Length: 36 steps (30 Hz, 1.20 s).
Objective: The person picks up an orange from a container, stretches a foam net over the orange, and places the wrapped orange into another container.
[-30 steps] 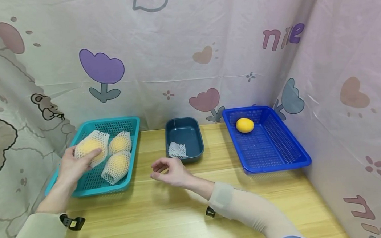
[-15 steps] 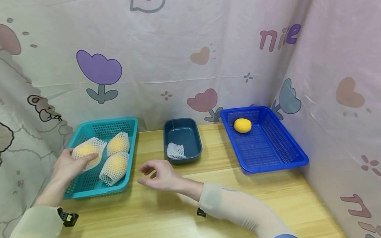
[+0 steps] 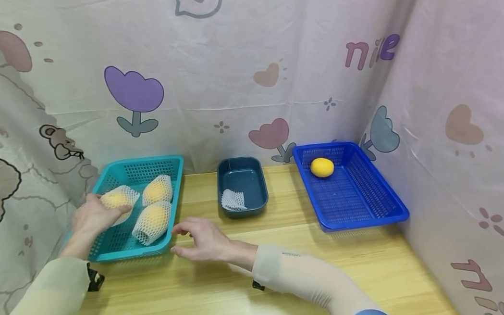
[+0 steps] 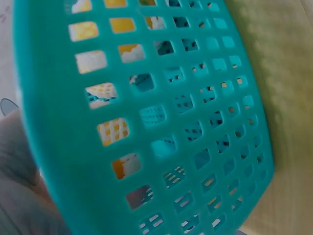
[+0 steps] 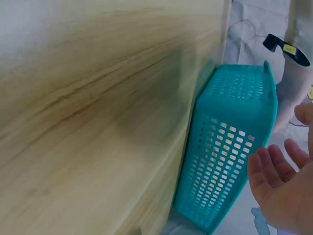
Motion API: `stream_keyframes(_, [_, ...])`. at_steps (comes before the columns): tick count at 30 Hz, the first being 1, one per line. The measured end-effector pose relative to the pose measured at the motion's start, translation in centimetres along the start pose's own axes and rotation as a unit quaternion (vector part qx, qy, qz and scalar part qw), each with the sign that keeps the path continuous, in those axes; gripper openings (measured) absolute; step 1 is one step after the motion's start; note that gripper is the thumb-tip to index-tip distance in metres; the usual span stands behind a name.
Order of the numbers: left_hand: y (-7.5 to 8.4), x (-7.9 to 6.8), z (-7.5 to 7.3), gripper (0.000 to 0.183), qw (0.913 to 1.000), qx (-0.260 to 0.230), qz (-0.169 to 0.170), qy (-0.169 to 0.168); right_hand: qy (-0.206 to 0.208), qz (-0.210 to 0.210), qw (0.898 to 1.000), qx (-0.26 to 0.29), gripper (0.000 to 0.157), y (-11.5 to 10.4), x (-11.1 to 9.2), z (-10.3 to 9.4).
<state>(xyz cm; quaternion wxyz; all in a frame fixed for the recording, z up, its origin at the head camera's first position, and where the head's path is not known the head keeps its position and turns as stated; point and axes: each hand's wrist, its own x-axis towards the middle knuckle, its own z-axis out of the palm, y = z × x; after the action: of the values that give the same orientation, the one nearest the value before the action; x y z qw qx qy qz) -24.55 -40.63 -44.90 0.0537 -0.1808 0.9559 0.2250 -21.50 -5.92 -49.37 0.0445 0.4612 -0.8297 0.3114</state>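
Note:
In the head view my left hand (image 3: 94, 216) reaches over the left rim of a teal basket (image 3: 130, 253). It grips a yellow fruit in a white foam net (image 3: 117, 200), low inside the basket. Beside that lie two more netted yellow fruits, an upper one (image 3: 157, 189) and a lower one (image 3: 154, 220). My right hand (image 3: 202, 240) hovers by the basket's right front corner, fingers loosely bent and holding nothing. The right wrist view shows the right hand (image 5: 286, 191) close to the basket's wall (image 5: 234, 107). The basket's side hides most of the left wrist view.
A dark blue dish (image 3: 243, 177) stands at the back middle with a loose white foam net (image 3: 233, 200) in it. To its right is a blue basket (image 3: 350, 199) containing a bare yellow fruit (image 3: 322, 167). A printed curtain (image 3: 212, 73) borders the wooden table (image 3: 191, 296).
My left hand has lowered the netted fruit slightly into the teal basket. My right hand has moved left from in front of the dark dish to the teal basket's corner.

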Motion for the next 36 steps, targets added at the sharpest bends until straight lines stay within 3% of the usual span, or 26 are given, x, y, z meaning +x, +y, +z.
stream_keyframes(7, [0.0,1.2,0.1,0.134,0.9975,0.057,-0.021,-0.036,0.009,-0.041,0.996,-0.081,0.039,-0.7,0.5,1.1])
stream_keyframes(16, [0.1,2.5,1.0,0.128,0.9969,0.041,-0.018,-0.065,0.024,-0.095,0.983,-0.156,0.035,-0.7,0.5,2.2])
stream_keyframes(23, [-0.2,3.6,1.4,0.129,0.9978,0.014,-0.019,-0.061,0.027,-0.104,0.976,-0.192,0.031,-0.7,0.7,2.4])
stream_keyframes(28, [-0.1,4.3,2.1,0.131,0.9969,0.021,-0.021,-0.072,0.027,-0.111,0.969,-0.218,0.03,-0.7,0.8,2.7])
stream_keyframes(36, [0.8,4.9,2.1,0.121,0.9985,0.021,-0.014,-0.049,0.041,-0.113,0.967,-0.224,0.027,-0.7,0.8,2.9])
